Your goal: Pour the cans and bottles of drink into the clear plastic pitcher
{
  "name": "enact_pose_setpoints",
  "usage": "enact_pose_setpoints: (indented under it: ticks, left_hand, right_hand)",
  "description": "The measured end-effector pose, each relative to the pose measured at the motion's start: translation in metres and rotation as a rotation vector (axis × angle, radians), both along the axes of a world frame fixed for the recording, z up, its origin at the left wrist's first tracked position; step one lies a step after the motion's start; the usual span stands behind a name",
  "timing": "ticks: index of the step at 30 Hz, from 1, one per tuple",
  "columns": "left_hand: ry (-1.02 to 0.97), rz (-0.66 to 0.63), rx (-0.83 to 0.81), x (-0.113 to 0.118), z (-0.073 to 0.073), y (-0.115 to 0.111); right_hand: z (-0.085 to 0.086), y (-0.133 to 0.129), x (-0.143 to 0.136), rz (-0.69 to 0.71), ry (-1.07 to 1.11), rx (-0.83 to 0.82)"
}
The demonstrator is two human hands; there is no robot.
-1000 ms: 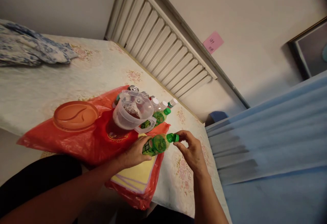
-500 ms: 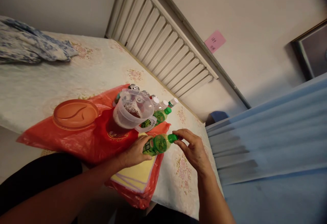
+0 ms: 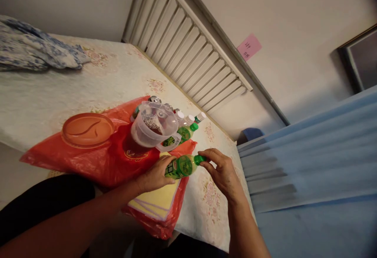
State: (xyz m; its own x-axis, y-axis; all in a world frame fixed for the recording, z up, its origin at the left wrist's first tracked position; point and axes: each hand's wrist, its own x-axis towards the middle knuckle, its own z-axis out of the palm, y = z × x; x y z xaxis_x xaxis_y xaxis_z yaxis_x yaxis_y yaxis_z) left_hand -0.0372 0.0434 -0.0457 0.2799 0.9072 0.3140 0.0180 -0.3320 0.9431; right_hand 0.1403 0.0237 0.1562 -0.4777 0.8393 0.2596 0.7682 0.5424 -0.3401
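Observation:
My left hand [image 3: 156, 175] is wrapped round the body of a green-labelled bottle [image 3: 185, 166]. The fingertips of my right hand [image 3: 219, 168] pinch its green cap [image 3: 199, 160], which sits at the bottle's neck. Just beyond the bottle, a clear plastic pitcher [image 3: 153, 126] with dark, foamy liquid stands on a red plastic bag [image 3: 100, 167]. An orange lid [image 3: 87, 129] lies on the bag to the left of the pitcher. Yellow sheets [image 3: 157, 201] rest below my left hand.
Behind the pitcher stand another green-capped bottle [image 3: 185, 133], several white-capped bottles [image 3: 200, 117] and cans [image 3: 154, 99]. A patterned cloth [image 3: 38, 48] lies at the far left of the flowered tablecloth [image 3: 118, 73]. A radiator [image 3: 185, 46] and a blue curtain [image 3: 309, 163] border the table.

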Motion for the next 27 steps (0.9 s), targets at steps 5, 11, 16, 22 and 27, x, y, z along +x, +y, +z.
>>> enact_pose_setpoints:
  ticks: [5,11,16,22,27]
  left_hand:
    - [0.002,-0.01,-0.017,0.0,0.0,0.0]
    - [0.007,-0.004,0.009,0.001,-0.002,0.0]
    - [0.014,-0.017,0.014,0.0,-0.003,0.001]
    - [0.003,-0.033,0.031,0.002,-0.007,0.004]
    - [-0.006,-0.036,0.019,0.004,-0.01,0.005]
  right_hand:
    - [0.002,-0.001,-0.002,-0.03,-0.029,0.009]
    - [0.002,0.001,-0.006,-0.102,-0.089,-0.014]
    - [-0.003,0.002,-0.006,-0.134,-0.066,0.01]
    - [0.0,0.002,0.002,-0.015,0.116,-0.05]
    - [-0.001,0.003,0.005,0.011,0.164,-0.082]
